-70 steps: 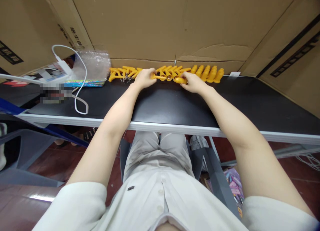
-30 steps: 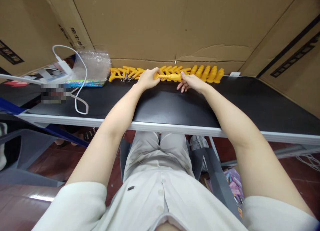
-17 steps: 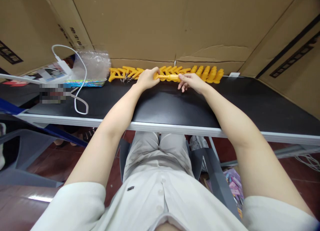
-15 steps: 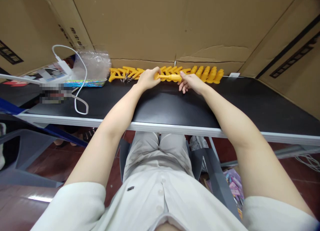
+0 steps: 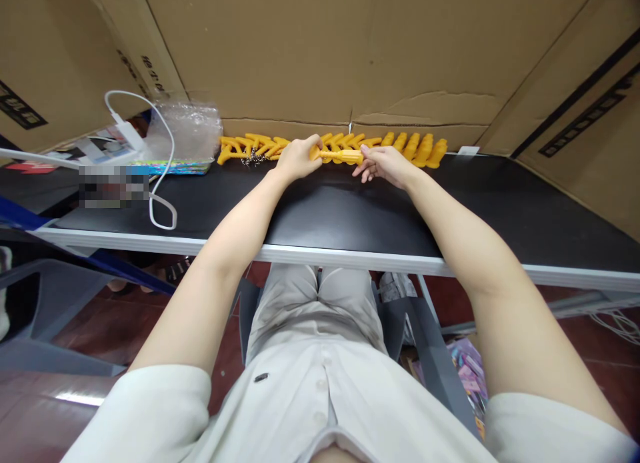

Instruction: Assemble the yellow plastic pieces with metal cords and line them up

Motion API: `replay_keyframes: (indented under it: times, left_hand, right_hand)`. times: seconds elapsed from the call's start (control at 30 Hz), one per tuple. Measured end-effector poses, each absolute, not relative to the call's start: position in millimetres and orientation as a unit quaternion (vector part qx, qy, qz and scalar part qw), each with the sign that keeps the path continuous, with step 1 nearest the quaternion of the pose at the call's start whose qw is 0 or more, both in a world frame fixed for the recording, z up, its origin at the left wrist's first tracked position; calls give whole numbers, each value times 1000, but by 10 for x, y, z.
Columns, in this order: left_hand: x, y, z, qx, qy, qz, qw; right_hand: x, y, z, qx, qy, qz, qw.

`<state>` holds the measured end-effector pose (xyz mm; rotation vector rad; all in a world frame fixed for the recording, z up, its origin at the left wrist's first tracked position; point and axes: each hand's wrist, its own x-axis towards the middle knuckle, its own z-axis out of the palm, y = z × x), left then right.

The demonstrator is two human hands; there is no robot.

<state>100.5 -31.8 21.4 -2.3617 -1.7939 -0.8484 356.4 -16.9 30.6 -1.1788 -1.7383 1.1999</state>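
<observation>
A single view is provided, taken from a head-worn camera directed forward and steeply downward. The black tabletop is seen at arm's length, the wearer's lap close below, and cardboard panels beyond.

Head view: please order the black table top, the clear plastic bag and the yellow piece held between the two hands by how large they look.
1. black table top, by far the largest.
2. clear plastic bag.
3. yellow piece, gripped by the left hand and right hand; its ends are hidden, yet it is clearly the smallest.
</observation>
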Motion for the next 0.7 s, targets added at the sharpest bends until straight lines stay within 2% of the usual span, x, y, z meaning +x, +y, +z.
replay_keyframes:
  times: [0.43,0.7]
  left_hand:
    - [975,-239,175,-766,-579,-280,5]
    - [967,-258,195,-758,-592,-276,8]
  right_hand:
    - [3540,-76,244,-477,-681,441,336]
    - [3614,-101,257,-449,-678,444,375]
